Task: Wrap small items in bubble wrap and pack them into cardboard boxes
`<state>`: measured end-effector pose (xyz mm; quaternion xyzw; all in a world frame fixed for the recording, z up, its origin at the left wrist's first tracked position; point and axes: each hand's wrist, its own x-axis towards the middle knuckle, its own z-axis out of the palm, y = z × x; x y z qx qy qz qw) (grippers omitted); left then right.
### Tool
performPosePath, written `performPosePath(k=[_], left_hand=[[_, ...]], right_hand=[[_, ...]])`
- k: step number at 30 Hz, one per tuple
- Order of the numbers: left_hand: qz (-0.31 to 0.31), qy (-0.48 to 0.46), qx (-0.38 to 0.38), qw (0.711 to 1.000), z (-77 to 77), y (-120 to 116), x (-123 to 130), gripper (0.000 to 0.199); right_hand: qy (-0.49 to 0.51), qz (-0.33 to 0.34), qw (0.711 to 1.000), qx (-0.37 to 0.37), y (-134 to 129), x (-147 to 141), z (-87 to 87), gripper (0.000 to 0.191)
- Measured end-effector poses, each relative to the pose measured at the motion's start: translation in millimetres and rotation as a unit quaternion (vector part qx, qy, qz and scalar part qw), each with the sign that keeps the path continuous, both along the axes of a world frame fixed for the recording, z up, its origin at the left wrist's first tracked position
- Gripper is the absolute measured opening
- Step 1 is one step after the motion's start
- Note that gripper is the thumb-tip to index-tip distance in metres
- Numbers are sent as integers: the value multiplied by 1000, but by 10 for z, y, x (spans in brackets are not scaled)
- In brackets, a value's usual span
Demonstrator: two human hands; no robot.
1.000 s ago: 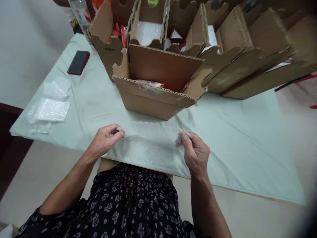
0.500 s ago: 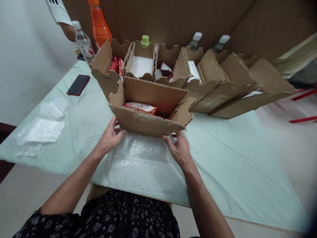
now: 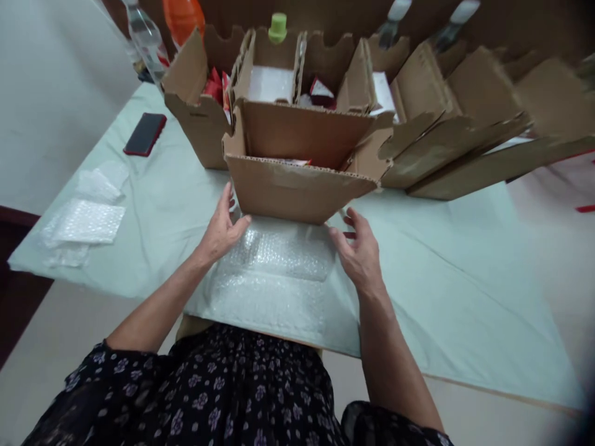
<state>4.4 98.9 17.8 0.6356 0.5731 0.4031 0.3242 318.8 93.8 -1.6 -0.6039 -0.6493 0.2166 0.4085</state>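
Observation:
A brown cardboard box (image 3: 302, 193) with an open top stands in front of me, the edge of a packet (image 3: 297, 162) just showing inside. My left hand (image 3: 222, 230) is beside its lower left corner, fingers apart and thumb near the base. At the lower right corner is my right hand (image 3: 359, 251), its fingers spread and curved, with the thumb close to the cardboard. Whether either hand touches the box, I cannot tell. Between my forearms, a sheet of bubble wrap (image 3: 274, 279) lies flat on the cloth.
Several cardboard boxes (image 3: 195, 130) with contents line the back. Bottles stand behind them, including an orange bottle (image 3: 183, 21) and a clear bottle (image 3: 146, 37). A phone (image 3: 145, 134) and more bubble wrap (image 3: 88, 222) lie left on the green tablecloth (image 3: 446, 297).
The box now stands upright on the table, and its packet is less visible. My fingers have loosened from its lower edges and the hands are further apart. The view has tilted downward.

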Motion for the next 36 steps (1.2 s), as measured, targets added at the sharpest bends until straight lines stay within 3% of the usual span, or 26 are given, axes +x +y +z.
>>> performPosePath(k=[3, 6, 9, 12, 16, 19, 21, 23, 27, 30, 33, 36], left_hand=[[38, 100, 28, 994, 131, -391, -59, 68], [-47, 166, 83, 982, 185, -797, 78, 38], [-174, 227, 100, 953, 21, -1013, 296, 37], [-212, 314, 50, 924, -221, -1038, 330, 51], [-189, 381, 17, 905, -340, -1065, -30, 66], [-128, 391, 4, 911, -286, -1170, -283, 70], [-95, 385, 5, 918, -241, -1212, -286, 67], [-98, 370, 18, 923, -220, -1183, -141, 63], [-171, 339, 34, 924, -274, -965, 231, 60], [-179, 337, 20, 924, -340, -843, 169, 64], [-115, 344, 0, 932, -341, -885, -190, 69], [-43, 346, 1, 937, -242, -1076, -484, 66]], right_hand=[[-43, -10, 999, 7, -480, 40, 88, 41], [-74, 32, 996, 23, -876, -207, 154, 31], [-129, 146, 981, -3, -1028, -648, 74, 41], [-214, 199, 955, -48, -1053, -901, -94, 52], [-281, 137, 949, -46, -1233, -627, -256, 63], [-295, 61, 953, -33, -1414, -274, -260, 65], [-289, 29, 956, -25, -1439, -196, -201, 63], [-276, 41, 960, -17, -1346, -309, -117, 60], [-281, 150, 947, -30, -962, -797, -21, 53], [-298, 178, 937, -44, -793, -861, -81, 52], [-307, 103, 945, -39, -888, -486, -166, 51], [-306, 51, 950, -22, -1189, 13, -154, 43]])
